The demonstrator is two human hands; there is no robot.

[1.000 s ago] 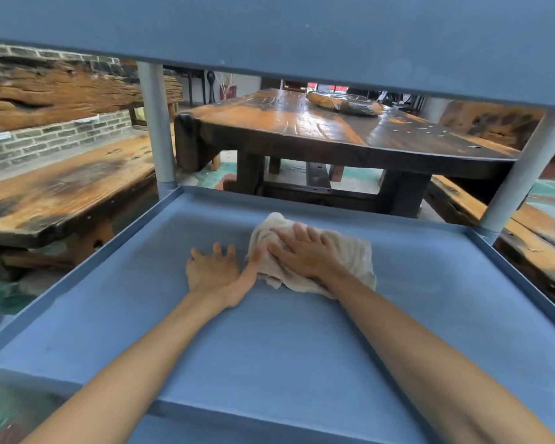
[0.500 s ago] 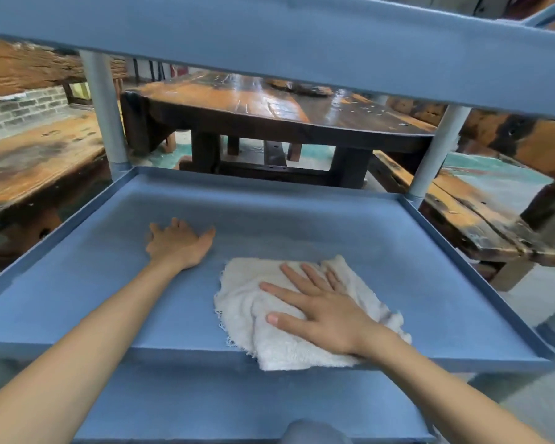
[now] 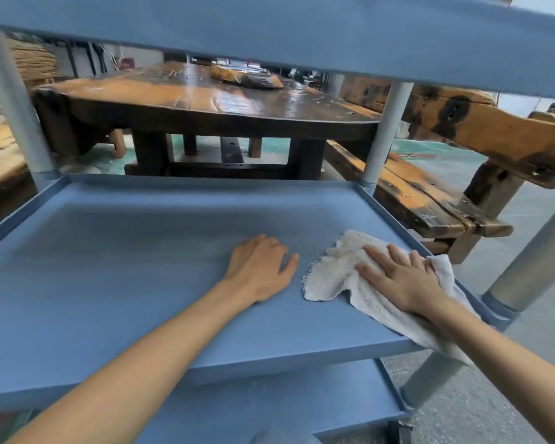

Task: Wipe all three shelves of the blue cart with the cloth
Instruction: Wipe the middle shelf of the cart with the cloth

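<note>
The right hand [image 3: 404,280] lies flat on the white cloth [image 3: 362,283], fingers straight and spread, pressing it down onto the middle shelf [image 3: 109,283] of the blue cart [image 3: 269,33]. The cloth is crumpled under the palm, spreads out to the left of the fingers, and its near end hangs over the shelf's front right corner, below the wrist. Just to the left of the cloth, not touching it, the left hand [image 3: 260,267] rests palm down on the bare shelf, fingers relaxed and holding nothing. Above both hands runs the underside of the top shelf; below the forearms the bottom shelf [image 3: 269,402] shows. A grey post [image 3: 382,136] stands at the far right corner beyond the right hand. Behind the cart stands a dark wooden table [image 3: 205,100], with a wooden bench [image 3: 423,200] to its right.
</note>
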